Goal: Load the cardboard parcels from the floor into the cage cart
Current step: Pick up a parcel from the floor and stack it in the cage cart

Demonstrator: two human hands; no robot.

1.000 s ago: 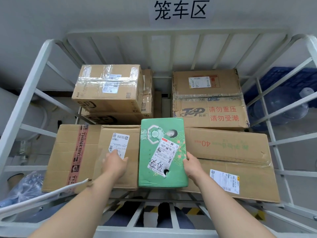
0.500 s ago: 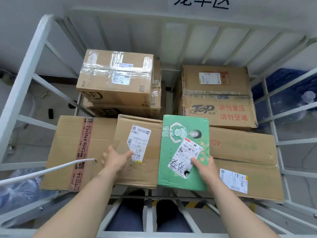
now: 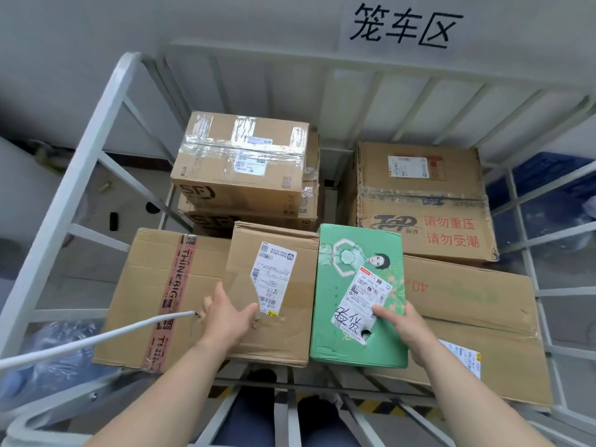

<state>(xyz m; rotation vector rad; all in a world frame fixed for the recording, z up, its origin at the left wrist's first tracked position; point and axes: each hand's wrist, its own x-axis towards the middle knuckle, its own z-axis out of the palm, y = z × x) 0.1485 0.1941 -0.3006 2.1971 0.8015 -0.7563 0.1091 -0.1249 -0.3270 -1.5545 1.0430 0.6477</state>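
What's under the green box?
The green box seems to lie on the wide brown box, which sticks out to its right. How far that box runs beneath it, and anything else under there, is covered.

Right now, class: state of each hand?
Left hand: open, resting on the plain brown cardboard box.
Right hand: grips the green printed cardboard box, right edge.

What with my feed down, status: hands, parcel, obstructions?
Left hand open on brown parcel. Right hand grips green parcel, in cage cart. White cable beside left hand.
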